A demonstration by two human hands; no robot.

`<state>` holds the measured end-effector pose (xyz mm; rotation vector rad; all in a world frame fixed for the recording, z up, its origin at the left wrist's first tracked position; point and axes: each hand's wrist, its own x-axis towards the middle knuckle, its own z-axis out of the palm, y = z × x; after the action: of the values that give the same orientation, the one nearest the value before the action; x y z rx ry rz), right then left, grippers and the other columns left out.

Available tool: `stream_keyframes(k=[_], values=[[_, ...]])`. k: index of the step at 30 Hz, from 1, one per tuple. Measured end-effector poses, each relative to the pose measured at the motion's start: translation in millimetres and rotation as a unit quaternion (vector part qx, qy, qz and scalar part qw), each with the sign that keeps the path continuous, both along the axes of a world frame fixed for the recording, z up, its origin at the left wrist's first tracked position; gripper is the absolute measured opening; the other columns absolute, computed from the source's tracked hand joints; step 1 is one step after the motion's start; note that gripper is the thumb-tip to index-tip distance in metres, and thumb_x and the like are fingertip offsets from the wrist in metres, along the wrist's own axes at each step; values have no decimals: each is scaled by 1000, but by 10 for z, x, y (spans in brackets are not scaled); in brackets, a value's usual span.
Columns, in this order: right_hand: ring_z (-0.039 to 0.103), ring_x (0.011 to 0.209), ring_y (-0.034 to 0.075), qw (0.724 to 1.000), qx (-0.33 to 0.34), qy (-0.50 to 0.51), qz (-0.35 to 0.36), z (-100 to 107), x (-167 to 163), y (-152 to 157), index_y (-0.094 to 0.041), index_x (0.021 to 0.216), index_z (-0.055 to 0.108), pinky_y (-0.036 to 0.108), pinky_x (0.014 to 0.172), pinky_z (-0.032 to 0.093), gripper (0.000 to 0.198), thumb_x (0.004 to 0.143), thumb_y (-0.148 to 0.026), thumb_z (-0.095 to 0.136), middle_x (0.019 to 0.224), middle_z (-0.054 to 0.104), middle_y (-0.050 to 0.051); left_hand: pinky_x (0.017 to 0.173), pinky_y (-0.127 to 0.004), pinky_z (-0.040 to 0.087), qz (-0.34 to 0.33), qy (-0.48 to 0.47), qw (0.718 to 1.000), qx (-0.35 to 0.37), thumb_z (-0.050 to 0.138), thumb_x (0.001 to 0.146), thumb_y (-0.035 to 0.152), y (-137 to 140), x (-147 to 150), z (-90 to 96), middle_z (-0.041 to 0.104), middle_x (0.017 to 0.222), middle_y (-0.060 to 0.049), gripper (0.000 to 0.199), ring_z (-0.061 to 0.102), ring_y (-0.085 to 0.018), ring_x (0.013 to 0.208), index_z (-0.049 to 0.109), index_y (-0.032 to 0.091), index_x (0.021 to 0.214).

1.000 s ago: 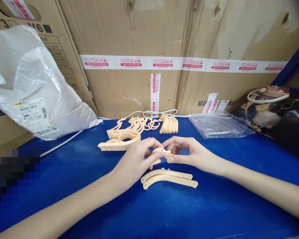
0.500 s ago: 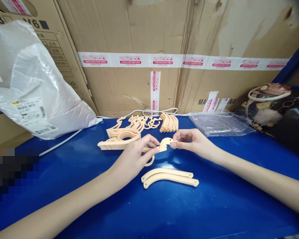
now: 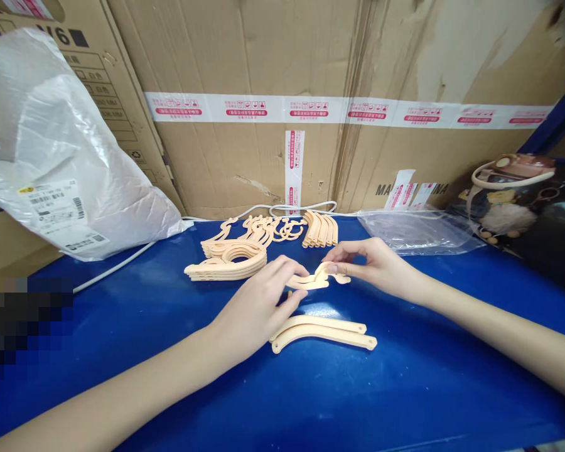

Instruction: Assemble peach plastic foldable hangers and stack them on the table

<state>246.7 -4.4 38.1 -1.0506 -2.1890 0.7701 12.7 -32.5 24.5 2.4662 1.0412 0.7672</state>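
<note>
Both hands are at a cream plastic hanger piece [image 3: 316, 284] with a curved hook-like part, held just above the blue table. My left hand [image 3: 268, 298] has its fingertips and thumb around the left end, hiding much of that end. With thumb and fingers, my right hand [image 3: 374, 267] pinches the curved part on the right. Two loose curved hanger arms [image 3: 324, 333] with holes at their ends lie side by side in front. Behind my left hand sits a stack of cream hanger frames [image 3: 226, 270].
Cream hooks [image 3: 258, 229] and a row of curved arms [image 3: 319, 229] lie at the back. A clear plastic bag [image 3: 414, 232] and a brown bag with a fluffy charm [image 3: 508, 220] are at right. A white parcel bag [image 3: 75, 157] stands left; cardboard boxes [image 3: 245, 163] wall the back.
The hanger piece has shifted slightly right and its hooked end now points lower. My right hand's grip moved along the curved part. My left thumb and fingers have spread a little.
</note>
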Motion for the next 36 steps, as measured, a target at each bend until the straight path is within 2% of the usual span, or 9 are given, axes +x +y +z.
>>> stream_keyframes(k=[3,8,12,15,21,29,36], values=[[60,65,15,999,-23,-35,9,-5,83,114,-15,92,70,28,63,46,32,86,-45,60,73,69,3,95,-44,42,-25,97,991,84,49,94,34,-4,-10,-30,59,121,-10,28,54,-27,111,55,18,116],[60,62,14,995,-10,-100,-1,2,154,196,-15,91,70,27,60,46,33,88,-45,57,70,68,3,110,-50,26,-40,164,982,88,35,97,49,-24,-20,-74,49,140,-11,49,37,-27,134,50,17,130],[60,62,15,991,38,-127,-4,5,185,214,-15,87,67,27,59,46,30,88,-43,56,71,67,3,111,-49,25,-50,166,983,65,29,98,51,-33,-21,-77,46,142,-10,52,38,-26,134,48,19,135],[60,63,15,989,46,-141,6,-5,203,226,-14,91,67,27,60,46,30,91,-41,54,73,67,3,111,-51,26,-53,155,985,61,29,98,52,-36,-21,-76,46,142,-11,53,40,-27,133,48,19,135],[61,87,18,974,116,-189,38,-21,232,239,-17,107,67,32,78,46,30,94,-39,50,100,64,7,110,-49,27,-52,156,985,58,28,98,52,-35,-25,-68,44,144,-13,57,33,-28,137,48,14,134],[60,76,15,982,80,-158,59,-40,257,274,-17,99,67,29,70,47,32,91,-44,53,95,62,6,112,-48,23,-52,156,986,25,24,98,54,-21,-29,-57,41,146,-10,57,29,-26,139,44,17,137],[58,76,16,981,99,-159,46,-78,241,285,-14,105,65,29,70,46,37,92,-45,53,91,63,7,113,-49,24,-33,165,985,40,24,97,57,-7,-27,-64,38,147,-13,64,27,-27,139,42,12,139]])
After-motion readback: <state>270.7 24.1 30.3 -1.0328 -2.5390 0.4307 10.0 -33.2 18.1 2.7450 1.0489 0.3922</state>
